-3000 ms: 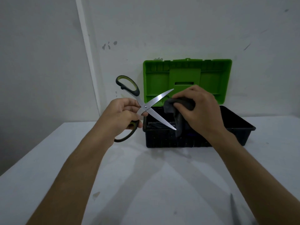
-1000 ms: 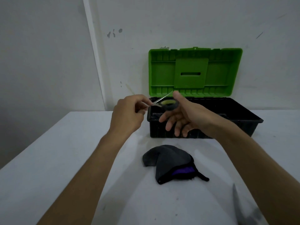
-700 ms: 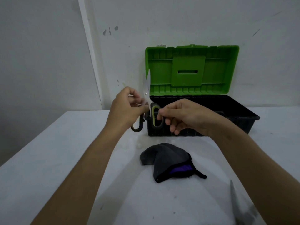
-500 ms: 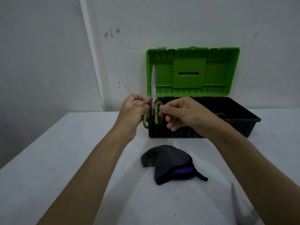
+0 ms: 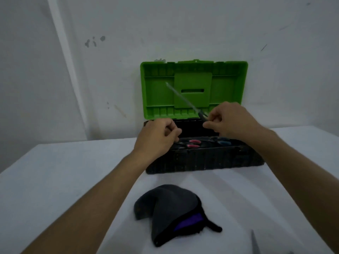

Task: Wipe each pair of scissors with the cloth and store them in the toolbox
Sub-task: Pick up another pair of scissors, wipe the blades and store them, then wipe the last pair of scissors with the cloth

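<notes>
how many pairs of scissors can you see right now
4, possibly more hidden: one held in the right hand, blades pointing up-left; a pink-handled pair and a blue-handled pair in the toolbox; a blade tip at the bottom edge.
</notes>
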`<state>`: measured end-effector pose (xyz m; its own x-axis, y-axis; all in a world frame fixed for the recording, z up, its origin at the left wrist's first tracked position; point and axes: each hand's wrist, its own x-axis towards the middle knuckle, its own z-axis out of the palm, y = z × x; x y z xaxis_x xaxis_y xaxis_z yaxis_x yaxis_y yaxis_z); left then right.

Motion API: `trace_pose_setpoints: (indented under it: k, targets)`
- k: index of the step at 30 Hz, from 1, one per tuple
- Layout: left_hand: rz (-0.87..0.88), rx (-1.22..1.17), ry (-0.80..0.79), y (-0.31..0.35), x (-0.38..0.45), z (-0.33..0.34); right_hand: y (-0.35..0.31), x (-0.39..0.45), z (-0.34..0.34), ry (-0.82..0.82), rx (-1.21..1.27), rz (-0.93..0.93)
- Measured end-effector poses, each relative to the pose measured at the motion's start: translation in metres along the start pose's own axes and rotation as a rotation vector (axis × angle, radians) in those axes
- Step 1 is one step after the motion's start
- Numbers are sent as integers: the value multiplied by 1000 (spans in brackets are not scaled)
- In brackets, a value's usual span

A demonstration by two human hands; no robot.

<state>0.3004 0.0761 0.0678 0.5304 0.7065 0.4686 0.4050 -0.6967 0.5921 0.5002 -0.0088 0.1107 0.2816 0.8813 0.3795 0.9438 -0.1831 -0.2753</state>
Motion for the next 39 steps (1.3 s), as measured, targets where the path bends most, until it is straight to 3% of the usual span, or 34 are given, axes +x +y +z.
trace_pose_setpoints:
  k: [7, 12, 15, 18, 23, 26, 28, 33, 39]
  targets:
    - [-57, 233, -284, -13, 60, 42, 49, 26, 26, -193, -444, 38]
    - [-67, 261, -450, -10, 80, 65, 70, 41, 31, -569, -274, 161]
    - [-53, 250, -507, -6, 82, 74, 71, 42, 33, -680, -193, 193]
    - [-43, 254, -480, -4, 79, 78, 76, 39, 41, -574, -149, 149]
    - [-23, 220, -217, 12, 54, 63, 65, -2, 33, 56, -46, -5]
    - [39, 149, -16, 37, 19, 55, 52, -50, 18, 251, 100, -38]
    - [100, 95, 31, 53, -14, 58, 46, -92, 16, 244, 147, -20]
    - [196, 130, -108, 83, -81, 65, 34, -176, 21, 86, 154, 50]
    - [112, 197, -518, 92, -138, 42, 20, -225, 26, 8, 177, 75]
